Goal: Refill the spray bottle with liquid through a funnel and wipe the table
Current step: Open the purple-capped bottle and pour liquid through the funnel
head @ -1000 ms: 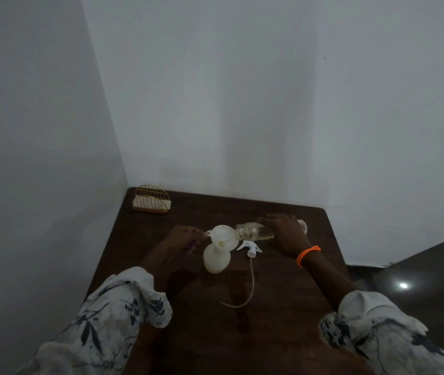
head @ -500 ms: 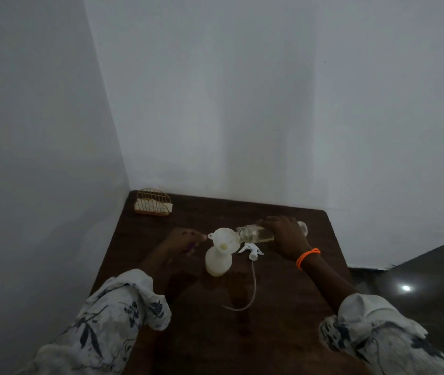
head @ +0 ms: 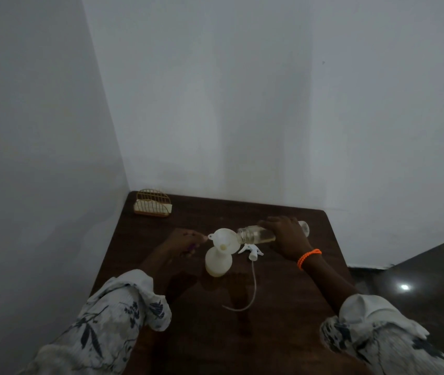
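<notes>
From the head camera, the right hand is wrapped around a clear bottle tipped on its side, its mouth at the rim of a white funnel. The funnel sits in the neck of the white spray bottle, which stands on the dark tabletop between the two hands. The left hand pinches the funnel's tab. The spray head with its tube lies just below the right hand. A wire holder stands well beyond the left hand.

White floral sleeves, orange bracelet
</notes>
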Motion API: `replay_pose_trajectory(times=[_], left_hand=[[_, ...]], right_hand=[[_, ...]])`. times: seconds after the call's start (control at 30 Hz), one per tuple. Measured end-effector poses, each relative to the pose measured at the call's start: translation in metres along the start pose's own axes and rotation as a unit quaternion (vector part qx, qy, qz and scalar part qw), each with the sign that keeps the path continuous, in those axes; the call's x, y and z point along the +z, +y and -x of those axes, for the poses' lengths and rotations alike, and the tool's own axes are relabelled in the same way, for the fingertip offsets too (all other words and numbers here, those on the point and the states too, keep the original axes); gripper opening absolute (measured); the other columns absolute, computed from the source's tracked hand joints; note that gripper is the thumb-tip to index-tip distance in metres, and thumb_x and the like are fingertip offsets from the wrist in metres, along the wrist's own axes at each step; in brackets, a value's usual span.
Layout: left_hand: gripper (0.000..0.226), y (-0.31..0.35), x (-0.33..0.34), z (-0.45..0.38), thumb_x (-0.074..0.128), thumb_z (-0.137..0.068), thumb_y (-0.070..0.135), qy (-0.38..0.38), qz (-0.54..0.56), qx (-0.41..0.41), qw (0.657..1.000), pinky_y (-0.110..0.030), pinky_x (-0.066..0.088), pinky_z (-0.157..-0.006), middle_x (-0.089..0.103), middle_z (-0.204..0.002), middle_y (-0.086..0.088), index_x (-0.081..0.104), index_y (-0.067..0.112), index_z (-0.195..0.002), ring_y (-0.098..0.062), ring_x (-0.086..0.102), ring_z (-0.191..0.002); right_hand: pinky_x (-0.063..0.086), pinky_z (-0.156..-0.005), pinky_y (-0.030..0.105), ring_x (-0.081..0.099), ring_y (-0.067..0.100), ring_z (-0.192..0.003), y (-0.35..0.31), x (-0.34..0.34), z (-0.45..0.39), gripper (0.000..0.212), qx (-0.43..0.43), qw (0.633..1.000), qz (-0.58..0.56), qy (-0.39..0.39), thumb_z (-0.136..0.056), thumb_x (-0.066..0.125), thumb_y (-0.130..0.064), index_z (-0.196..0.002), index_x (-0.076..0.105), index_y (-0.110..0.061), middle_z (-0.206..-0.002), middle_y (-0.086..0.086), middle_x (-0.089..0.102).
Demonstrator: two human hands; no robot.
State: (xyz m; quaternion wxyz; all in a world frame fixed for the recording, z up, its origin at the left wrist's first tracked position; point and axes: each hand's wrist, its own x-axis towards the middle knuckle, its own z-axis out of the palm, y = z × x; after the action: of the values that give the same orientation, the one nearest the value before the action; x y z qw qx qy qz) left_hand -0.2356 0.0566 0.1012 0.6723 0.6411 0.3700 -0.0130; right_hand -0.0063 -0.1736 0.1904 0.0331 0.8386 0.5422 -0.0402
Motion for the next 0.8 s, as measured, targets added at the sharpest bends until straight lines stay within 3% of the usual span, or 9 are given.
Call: replay_pose_trajectory(times=[0.53, 0.8], left_hand=[[0.02, 0.0001, -0.0011, -0.002, 0.073, -0.091, 0.029, 0.01, -0.003, -0.006, 1.0, -0.03, 0.053, -0.067, 0.071, -0.104, -0.013, 0.076, 0.019, -0.108, -0.021, 0.063, -0.081], [0.034, 0.0001, -0.0006, -0.0032, 0.074, -0.088, 0.044, 0.032, 0.012, -0.03, 0.999, -0.031, 0.052, -0.066, 0.07, -0.105, -0.013, 0.074, 0.019, -0.111, -0.022, 0.064, -0.082]], right_hand=[[0.045, -0.096, 0.048, 0.058, 0.024, -0.12, 0.0013, 0.0016, -0.0028, 0.06, -0.001, 1.0, 0.015, 0.003, -0.079, 0.07, -0.021, -0.137, 0.056, -0.033, -0.13, -0.006, 0.063], [0.044, -0.096, 0.047, 0.057, 0.024, -0.12, 0.0024, 0.0043, -0.0019, 0.061, -0.002, 1.0, 0.02, 0.005, -0.08, 0.07, -0.018, -0.137, 0.056, -0.033, -0.13, -0.007, 0.063]])
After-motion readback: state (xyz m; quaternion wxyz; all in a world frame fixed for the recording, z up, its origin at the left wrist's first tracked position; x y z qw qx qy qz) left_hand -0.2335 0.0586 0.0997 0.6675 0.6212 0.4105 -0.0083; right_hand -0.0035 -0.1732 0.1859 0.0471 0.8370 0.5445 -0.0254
